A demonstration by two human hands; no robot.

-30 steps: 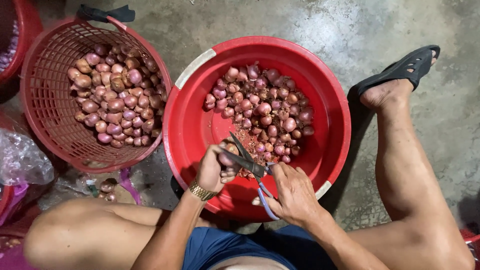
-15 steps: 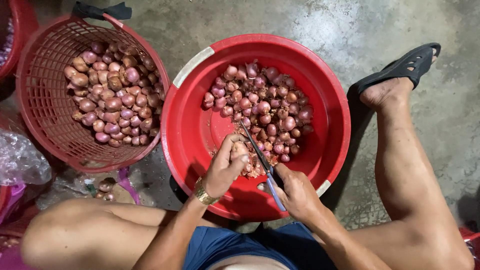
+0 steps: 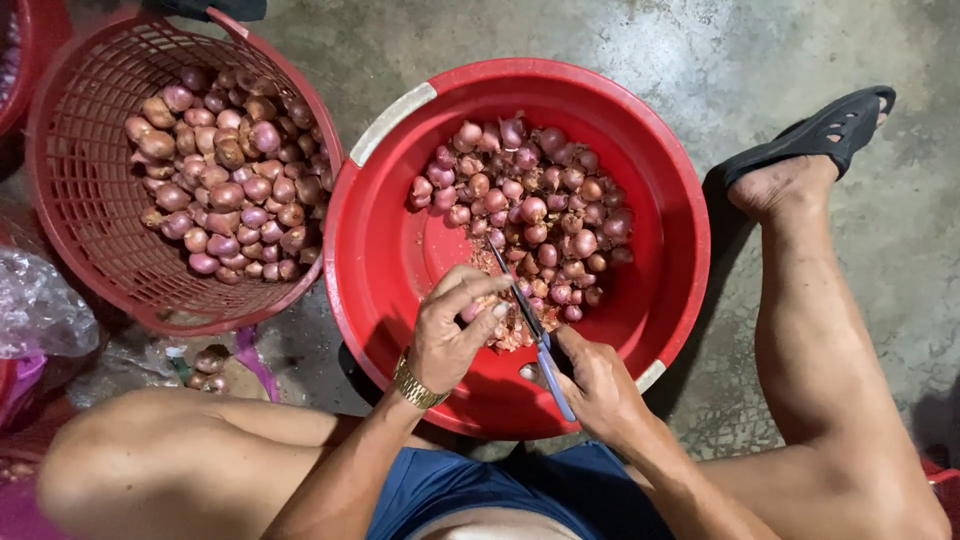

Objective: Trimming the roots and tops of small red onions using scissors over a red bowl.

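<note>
Shallots fill the upper right part of a red basin at frame centre, heaped toward its far wall; a small pile of trimmings lies on the basin floor just below the heap. Left hand, lower centre, hangs over the near part of the basin, fingers curled and pinching one shallot at the tips; gold watch on that wrist. Right hand, just right of it, is clenched around the blue handles of scissors, blades pointing up-left across the basin toward the held shallot, tips near the heap; cannot tell if blades are parted. Hands near each other, not touching. Red basket, upper left of frame, mesh walls, touches the basin rim on its right side; it holds more shallots, peeled-looking, purple and brown, piled toward its right half. Black handle of the basket at top edge. Clear plastic bag at left edge, below the basket. A few loose bulbs on the floor under the basket. Another red container barely shows at the top left corner, contents unclear. Bare legs frame the basin, right foot in a black sandal at upper right. Concrete floor all around.
</note>
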